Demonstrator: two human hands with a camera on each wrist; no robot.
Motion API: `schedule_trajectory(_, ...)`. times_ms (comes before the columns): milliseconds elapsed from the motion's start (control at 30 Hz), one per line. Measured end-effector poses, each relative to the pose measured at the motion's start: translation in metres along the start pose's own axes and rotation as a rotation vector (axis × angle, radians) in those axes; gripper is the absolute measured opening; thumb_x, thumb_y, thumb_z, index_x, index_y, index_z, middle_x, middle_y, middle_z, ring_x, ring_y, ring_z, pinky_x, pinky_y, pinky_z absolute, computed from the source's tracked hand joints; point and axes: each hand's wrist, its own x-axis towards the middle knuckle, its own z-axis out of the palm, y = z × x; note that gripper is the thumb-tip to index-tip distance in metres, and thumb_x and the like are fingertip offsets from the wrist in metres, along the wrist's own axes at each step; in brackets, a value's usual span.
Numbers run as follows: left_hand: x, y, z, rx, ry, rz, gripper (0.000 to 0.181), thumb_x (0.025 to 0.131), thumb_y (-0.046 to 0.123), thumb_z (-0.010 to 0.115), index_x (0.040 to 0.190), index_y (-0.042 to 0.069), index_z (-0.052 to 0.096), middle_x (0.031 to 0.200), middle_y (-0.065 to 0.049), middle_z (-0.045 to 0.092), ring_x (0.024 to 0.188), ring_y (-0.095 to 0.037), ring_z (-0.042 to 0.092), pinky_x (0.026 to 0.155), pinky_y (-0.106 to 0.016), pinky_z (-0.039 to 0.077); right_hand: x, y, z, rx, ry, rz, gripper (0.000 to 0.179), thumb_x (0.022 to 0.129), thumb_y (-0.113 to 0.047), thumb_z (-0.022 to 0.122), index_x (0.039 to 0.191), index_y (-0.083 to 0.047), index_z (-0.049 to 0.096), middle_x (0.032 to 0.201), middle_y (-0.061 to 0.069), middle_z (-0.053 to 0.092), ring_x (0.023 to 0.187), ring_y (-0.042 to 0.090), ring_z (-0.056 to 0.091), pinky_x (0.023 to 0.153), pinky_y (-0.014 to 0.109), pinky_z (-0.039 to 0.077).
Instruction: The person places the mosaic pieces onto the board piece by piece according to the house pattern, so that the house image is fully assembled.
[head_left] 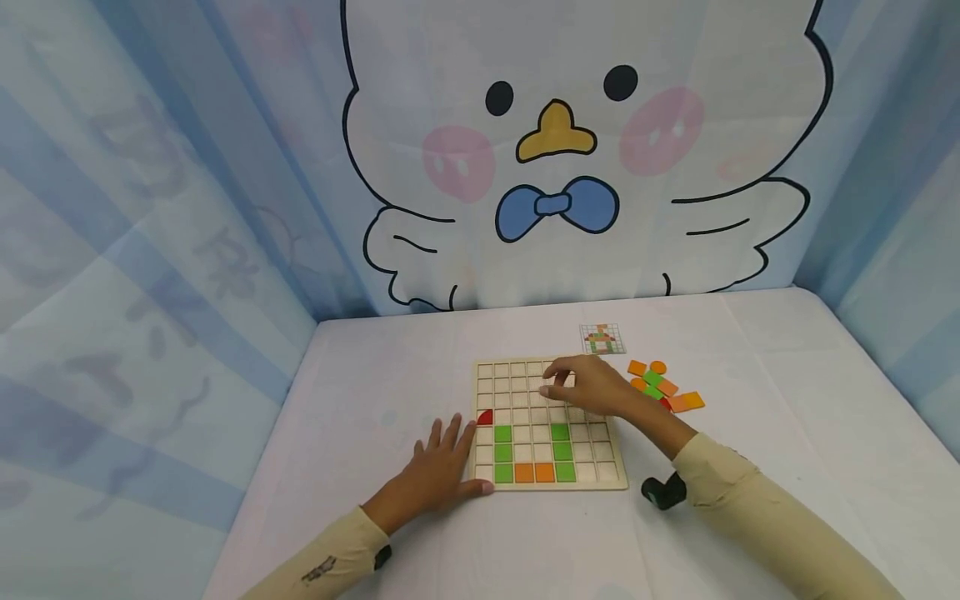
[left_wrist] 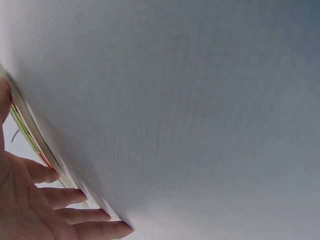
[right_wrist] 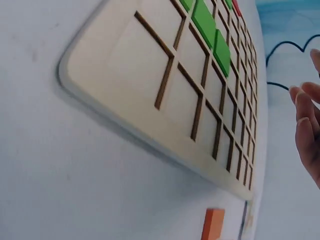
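A wooden grid board (head_left: 597,476) lies flat on the table. Three green squares (head_left: 503,452) run up one column and three more green squares (head_left: 562,451) up another, with two orange squares (head_left: 534,473) between them in the bottom row. At the left edge sits a red quarter-circle piece (head_left: 486,417). My left hand (head_left: 438,471) rests with spread fingers along the board's left side, its thumb at the near corner. Over the upper right cells hovers my right hand (head_left: 588,385), thumb and index finger apart and nothing visible between them; the right wrist view shows its bent fingers (right_wrist: 306,125).
Right of the board lies a loose pile of orange, green and red pieces (head_left: 652,379), partly behind the right forearm. A small pattern card (head_left: 602,338) with a coloured figure on a grid lies beyond the board. Printed curtains (head_left: 555,267) stand around the white table (head_left: 375,392).
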Motion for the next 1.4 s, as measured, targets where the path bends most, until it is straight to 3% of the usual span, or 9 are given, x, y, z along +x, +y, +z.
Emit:
schedule_trajectory(133,0.000,0.001,0.000,-0.003,-0.005,-0.007,0.102,0.081,0.073,0.057,0.155,0.011,0.024,0.161,-0.020,0.020,0.145,-0.050,0.020,0.103,-0.070,0.032,-0.013,0.012,-0.021,0.047,0.028,0.029,0.034,0.092,-0.035,0.068,0.115,-0.011,0.069,0.095,0.003,0.068,0.060,0.014,0.055,0.055,0.028,0.047)
schedule_trajectory(433,-0.002,0.003,-0.003,-0.008,-0.016,-0.012,0.102,0.080,0.073,0.057,0.156,0.012,0.024,0.162,-0.019,0.020,0.145,-0.050,0.019,0.103,-0.070,0.032,-0.038,0.036,-0.062,0.082,0.069,0.155,0.040,0.093,-0.037,0.067,0.119,-0.007,0.068,0.098,0.009,0.064,0.063,0.024,0.059,0.055,0.028,0.051)
schedule_trajectory(800,-0.003,0.004,-0.003,-0.008,-0.007,-0.004,0.102,0.081,0.073,0.058,0.155,0.011,0.026,0.161,-0.020,0.021,0.145,-0.050,0.020,0.103,-0.070,0.032,-0.068,0.073,-0.089,0.106,0.130,0.219,0.040,0.095,-0.035,0.064,0.121,-0.004,0.065,0.109,0.017,0.065,0.072,0.028,0.063,0.064,0.034,0.057)
schedule_trajectory(1100,-0.002,0.003,-0.004,-0.011,-0.016,-0.008,0.101,0.082,0.072,0.058,0.155,0.011,0.025,0.162,-0.020,0.020,0.146,-0.050,0.019,0.103,-0.070,0.032,-0.090,0.109,-0.093,0.081,0.066,0.286,0.038,0.093,-0.025,0.068,0.123,-0.002,0.064,0.110,0.018,0.063,0.066,0.023,0.060,0.060,0.029,0.052)
schedule_trajectory(1400,-0.003,0.005,-0.007,-0.012,-0.017,-0.010,0.102,0.081,0.072,0.058,0.155,0.011,0.025,0.161,-0.020,0.020,0.146,-0.050,0.019,0.103,-0.070,0.032,-0.104,0.132,-0.091,-0.045,-0.046,0.266,0.034,0.088,-0.013,0.071,0.121,-0.005,0.066,0.118,0.023,0.062,0.080,0.017,0.053,0.066,0.024,0.049)
